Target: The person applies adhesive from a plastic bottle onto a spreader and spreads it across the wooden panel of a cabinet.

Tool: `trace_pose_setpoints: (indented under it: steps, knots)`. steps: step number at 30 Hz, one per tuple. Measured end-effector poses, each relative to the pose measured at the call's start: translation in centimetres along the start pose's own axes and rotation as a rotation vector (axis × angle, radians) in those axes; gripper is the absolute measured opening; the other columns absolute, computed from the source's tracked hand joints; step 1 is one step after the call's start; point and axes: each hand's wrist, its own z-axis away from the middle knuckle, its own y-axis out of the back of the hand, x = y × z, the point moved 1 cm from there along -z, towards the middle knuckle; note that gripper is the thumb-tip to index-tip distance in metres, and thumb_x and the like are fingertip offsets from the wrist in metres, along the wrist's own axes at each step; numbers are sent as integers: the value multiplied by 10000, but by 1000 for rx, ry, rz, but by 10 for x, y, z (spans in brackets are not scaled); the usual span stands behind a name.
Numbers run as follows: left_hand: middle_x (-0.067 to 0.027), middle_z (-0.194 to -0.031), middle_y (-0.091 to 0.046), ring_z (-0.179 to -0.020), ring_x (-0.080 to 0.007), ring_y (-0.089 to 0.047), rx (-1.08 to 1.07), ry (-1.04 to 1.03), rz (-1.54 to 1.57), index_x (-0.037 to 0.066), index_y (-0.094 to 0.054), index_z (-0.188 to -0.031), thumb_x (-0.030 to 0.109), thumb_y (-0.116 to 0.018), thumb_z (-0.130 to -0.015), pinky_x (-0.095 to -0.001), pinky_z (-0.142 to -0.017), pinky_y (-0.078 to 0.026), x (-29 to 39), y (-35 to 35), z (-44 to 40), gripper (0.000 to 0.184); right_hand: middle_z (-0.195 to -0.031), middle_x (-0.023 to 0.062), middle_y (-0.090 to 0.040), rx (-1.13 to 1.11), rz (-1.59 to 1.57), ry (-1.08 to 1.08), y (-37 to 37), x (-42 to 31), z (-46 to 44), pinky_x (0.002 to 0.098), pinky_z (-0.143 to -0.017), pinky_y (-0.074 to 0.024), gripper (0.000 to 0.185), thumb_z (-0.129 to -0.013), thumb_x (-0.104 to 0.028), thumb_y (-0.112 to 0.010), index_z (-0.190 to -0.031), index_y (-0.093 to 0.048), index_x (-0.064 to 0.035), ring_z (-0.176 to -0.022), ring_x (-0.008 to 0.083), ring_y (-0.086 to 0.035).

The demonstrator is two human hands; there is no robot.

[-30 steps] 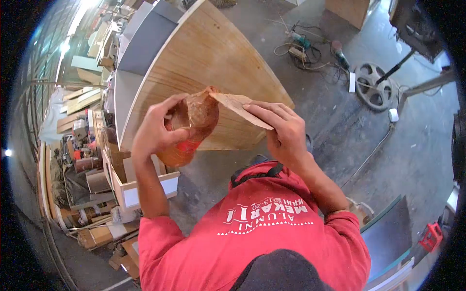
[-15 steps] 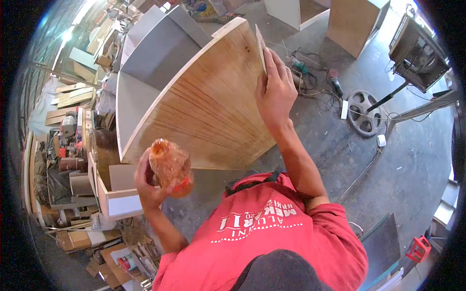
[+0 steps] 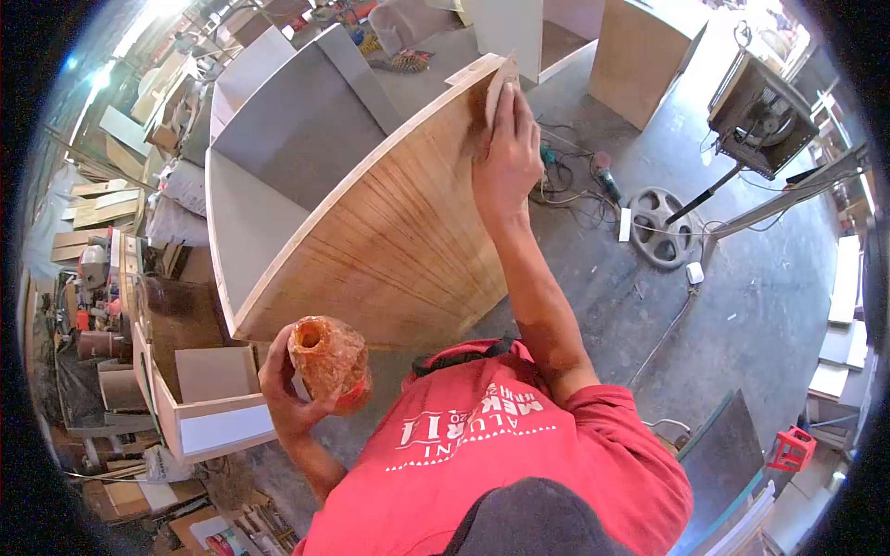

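My left hand (image 3: 295,394) is wrapped round an orange-brown smeared container (image 3: 326,357) with a round opening at its top, held near the lower left corner of a large curved wooden panel (image 3: 380,232). Up at the panel's far right corner, my right hand (image 3: 508,153) grips a thin, light tan flat piece (image 3: 502,88), which lies against the panel near its edge. The panel's surface has dark fanned streaks. Grey-faced compartments (image 3: 306,120) stand behind its curved edge.
An open wooden drawer box (image 3: 218,408) stands at the left beside piled scraps. To the right are cables, a power tool (image 3: 607,176), a spoked wheel base (image 3: 661,227) and a fan-like unit (image 3: 765,116). A red plastic object (image 3: 792,449) is at the lower right.
My right hand has moved from beside the container's mouth up to the panel's far corner with the flat piece. My left hand and the container have moved down, away from the panel.
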Motion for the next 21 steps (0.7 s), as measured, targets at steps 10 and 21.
trace_pose_setpoints:
  steps: [10,21]
  knots:
    - [-145,-1277,-628,-1179,-262,-615,37,81,84,-9,-525,-1370,494,-875,-589,-394,-1012,-477,-4,-12,-2,993,-1267,206,-610,-47,-313,-100,45,26,4,424,-944,-503,410,-943,-10,-519,-1352,-550,-12,-1130,401,-609]
    - [-149,-1319,-605,-1226,-291,-581,-6,72,-37,18,-529,-1383,457,-831,-600,-431,-1048,-442,0,-23,-5,947,-1224,231,-624,-78,-306,-29,43,-3,2,430,-907,-512,401,-940,-13,-546,-1338,-582,-47,-1073,404,-626]
